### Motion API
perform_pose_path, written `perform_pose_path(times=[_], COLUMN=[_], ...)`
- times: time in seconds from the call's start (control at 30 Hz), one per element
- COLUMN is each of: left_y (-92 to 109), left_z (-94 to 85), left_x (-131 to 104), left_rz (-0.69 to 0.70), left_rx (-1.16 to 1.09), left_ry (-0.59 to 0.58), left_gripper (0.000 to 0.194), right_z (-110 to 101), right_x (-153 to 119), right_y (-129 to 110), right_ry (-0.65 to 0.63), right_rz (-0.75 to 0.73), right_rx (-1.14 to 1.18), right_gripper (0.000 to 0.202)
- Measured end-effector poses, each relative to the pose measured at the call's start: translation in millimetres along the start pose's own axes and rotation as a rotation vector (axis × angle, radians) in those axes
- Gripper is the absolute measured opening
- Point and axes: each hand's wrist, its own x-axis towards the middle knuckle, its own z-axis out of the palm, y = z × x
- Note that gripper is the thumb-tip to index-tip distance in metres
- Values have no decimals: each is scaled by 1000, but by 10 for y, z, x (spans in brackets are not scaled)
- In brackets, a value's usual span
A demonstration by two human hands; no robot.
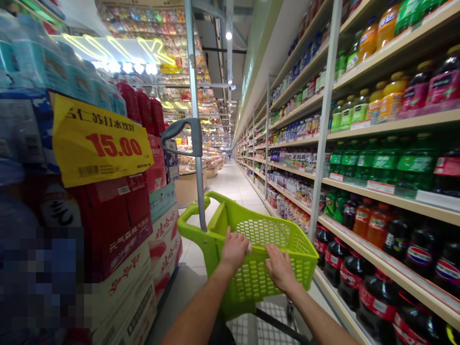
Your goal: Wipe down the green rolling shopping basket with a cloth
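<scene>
A lime-green plastic shopping cart [210,249] stands in front of me, its upper basket turned sideways across the aisle. Over the near rim of that basket my left hand [234,251] is closed, its fingers bent onto the edge. My right hand [280,267] grips the same rim a little further right, with the fingertips partly hidden. The perforated far wall [266,230] of the basket shows between and beyond the hands. From the cart's left end rises a grey metal pole [196,96] with a grey loop handle [185,138].
Shelves of bottled drinks [384,158] line the right side, close to the basket. Stacked drink cartons [118,225] with a yellow price sign [102,143] crowd the left. A pale tiled aisle [230,179] runs ahead. Part of the lower left is pixelated.
</scene>
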Motion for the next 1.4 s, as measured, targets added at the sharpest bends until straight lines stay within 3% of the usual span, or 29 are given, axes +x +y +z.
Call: perform_pose_path(times=[0.13,0.23,0.4,0.47,0.63,0.7,0.8,0.93,1.03,1.13,1.2,1.4], left_y=[-482,-616,-348,-323,-626,-657,-464,-156,-234,-465,-525,-163], left_z=[-260,-280,36,87,-102,-139,-34,169,133,-24,-83,103], left_x=[-242,-347,-263,-225,-315,-355,-333,-209,-191,-250,-275,-136], left_rz=[-64,-154,-45,6,-72,-112,-113,92,90,-123,-194,-58], left_rx=[104,162,74,49,107,133,117,-37,-75,5,49,40], left_ry=[112,137,74,75,161,165,150,97,77,147,159,9], left_gripper=[34,39,38,37,39,39,36,34,38,42,43,37], right_z=[-85,-86,-82,-107,-182,-196,-197,-191,-197,-193,-178,-151], right_x=[-48,-68,-109,-120,-145,-155,-167,-167,-167,-174,-182,-178], right_y=[-33,-96,-95,-79,-125,-165,-198,-149,-87,-70,-87,-105], right_ry=[-42,-40,-74,-101,-160,-167,-173,-168,-164,-162,-149,-128], right_rz=[3,9,-34,-44,-14,-4,-2,-29,-44,-52,-48,-57], right_rx=[-64,-81,-113,-135,-183,-193,-204,-208,-198,-186,-180,-164], right_gripper=[49,52,62,64,68,67,67,69,71,71,70,71])
